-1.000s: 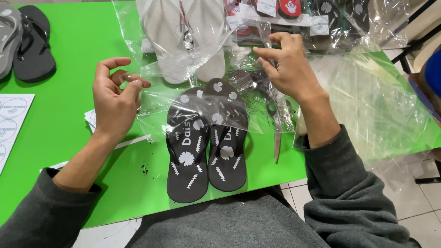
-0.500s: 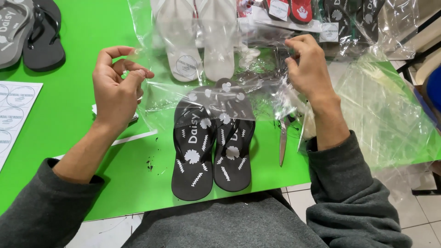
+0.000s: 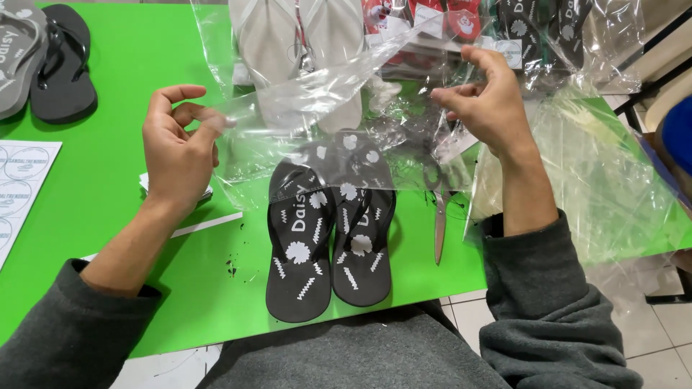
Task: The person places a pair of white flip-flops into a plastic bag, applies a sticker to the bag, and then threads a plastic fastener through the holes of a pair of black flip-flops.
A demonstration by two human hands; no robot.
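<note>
Plastic stretched between two hands is what matters here: a clear plastic bag is held taut above the green counter, its long axis running left to right, parallel to the counter's near edge. The left hand has its grip closed on the bag's left end, thumb and forefinger pinched together on the film. The right hand pinches the right end the same way, fingers curled in, slightly farther from the near edge than the left.

Directly below the bag, and a little nearer the person, lies the pair of black flip-flops with white flower print. The two sit side by side, touching, soles flat on the counter. Their long axis runs crosswise to the bag's, from the near edge toward the far edge, toes pointing away from the person and already under the film, heels close to the near edge. Both hands are about equally near the pair, one to each side.

Scissors lie just right of the pair, blades pointing to the near edge.
</note>
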